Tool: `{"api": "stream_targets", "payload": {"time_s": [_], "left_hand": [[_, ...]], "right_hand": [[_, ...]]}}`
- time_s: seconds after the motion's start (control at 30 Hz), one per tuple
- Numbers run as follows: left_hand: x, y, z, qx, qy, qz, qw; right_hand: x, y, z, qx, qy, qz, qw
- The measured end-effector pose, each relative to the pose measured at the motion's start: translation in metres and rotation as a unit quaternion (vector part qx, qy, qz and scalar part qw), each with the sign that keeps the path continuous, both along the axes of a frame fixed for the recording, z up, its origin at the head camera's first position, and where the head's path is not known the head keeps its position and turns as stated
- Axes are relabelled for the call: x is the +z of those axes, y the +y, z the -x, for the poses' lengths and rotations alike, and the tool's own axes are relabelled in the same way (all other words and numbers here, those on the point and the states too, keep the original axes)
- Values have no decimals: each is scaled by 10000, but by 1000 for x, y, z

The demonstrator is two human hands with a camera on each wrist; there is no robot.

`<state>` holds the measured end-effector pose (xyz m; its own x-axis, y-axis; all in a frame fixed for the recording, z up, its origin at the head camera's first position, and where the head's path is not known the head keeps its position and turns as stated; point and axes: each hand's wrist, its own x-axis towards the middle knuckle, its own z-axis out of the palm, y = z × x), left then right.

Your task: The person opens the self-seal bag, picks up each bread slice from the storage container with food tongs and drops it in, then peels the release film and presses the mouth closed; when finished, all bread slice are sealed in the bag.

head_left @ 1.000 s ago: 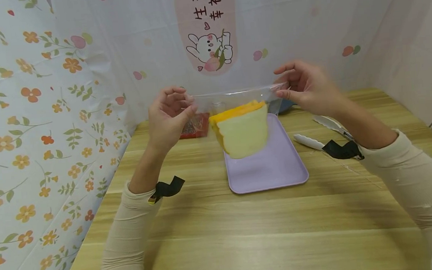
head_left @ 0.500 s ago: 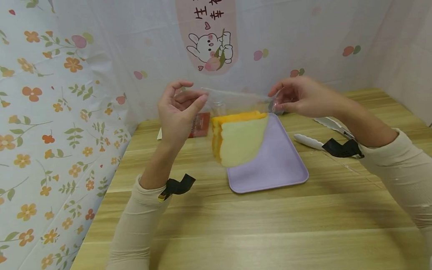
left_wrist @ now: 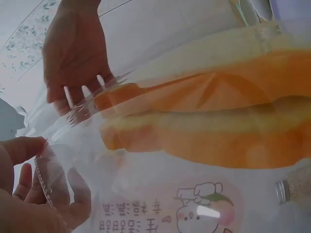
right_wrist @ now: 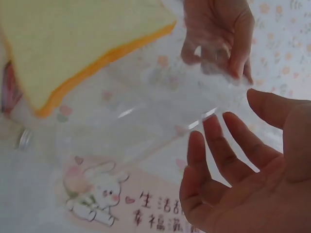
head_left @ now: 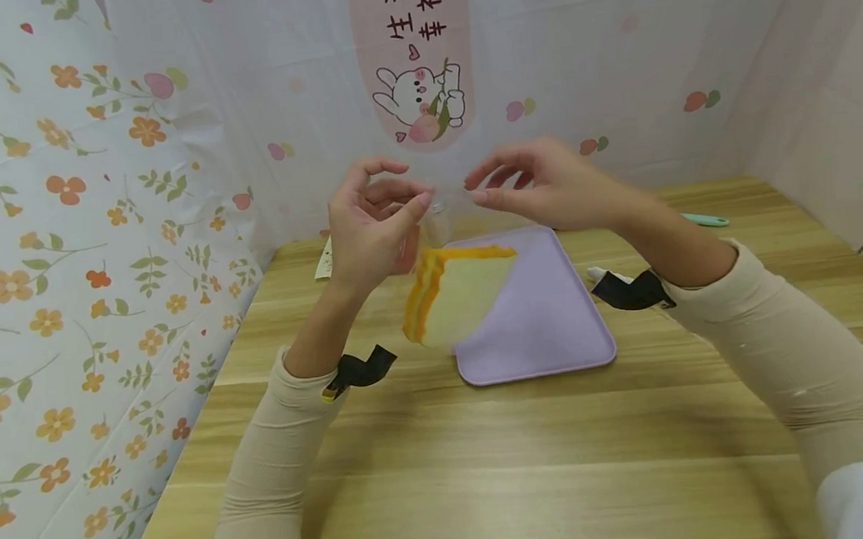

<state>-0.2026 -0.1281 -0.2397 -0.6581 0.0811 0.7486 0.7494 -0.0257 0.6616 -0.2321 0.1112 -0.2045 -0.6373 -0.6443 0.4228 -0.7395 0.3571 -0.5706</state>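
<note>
Slices of bread (head_left: 467, 296) with orange crusts hang tilted inside a clear plastic bag (right_wrist: 146, 104) above the purple tray (head_left: 541, 329). My left hand (head_left: 376, 223) pinches the bag's top edge at one corner between thumb and fingers. My right hand (head_left: 546, 182) is held up a short way to the right of the left one, its thumb apart from its spread fingers. In the right wrist view its fingertips (right_wrist: 211, 121) lie at or close to the bag's rim without gripping it. The left wrist view shows the crust edges (left_wrist: 218, 97) through the film.
Behind the bag stand a small clear jar (head_left: 438, 223) and a red packet (head_left: 408, 253). White-tipped tongs (head_left: 597, 274) lie right of the tray, partly behind the right wrist. A green handle (head_left: 706, 219) shows farther right. A patterned cloth (head_left: 276, 88) hangs behind the table.
The right hand has let go of its bag corner and moved left towards the left hand. The bag and bread have sagged and swung left, tilting. The left hand has shifted slightly right.
</note>
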Motion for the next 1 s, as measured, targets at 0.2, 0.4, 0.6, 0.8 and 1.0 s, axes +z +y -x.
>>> {"api": "stream_targets", "payload": {"time_s": [0.2,0.4,0.6,0.8,1.0], "left_hand": [[2,1,-2,-72,28,15,10000],[3,0,-2,-94,46,70,9999],[4,-1,-5,101,-5,194,9998],[7,2,-5,618,-110,675,9957],[6,3,-4,1269,169,1206,9844]], "right_hand": [[9,-27,-1,94,333,502,9981],[7,-34,-1,106,247,724,9970],[4,-39,-1,84,349,809,9961],[1,-42,-2,78,426,815,9957],[-4,-44,-3,54,489,805,9955]]}}
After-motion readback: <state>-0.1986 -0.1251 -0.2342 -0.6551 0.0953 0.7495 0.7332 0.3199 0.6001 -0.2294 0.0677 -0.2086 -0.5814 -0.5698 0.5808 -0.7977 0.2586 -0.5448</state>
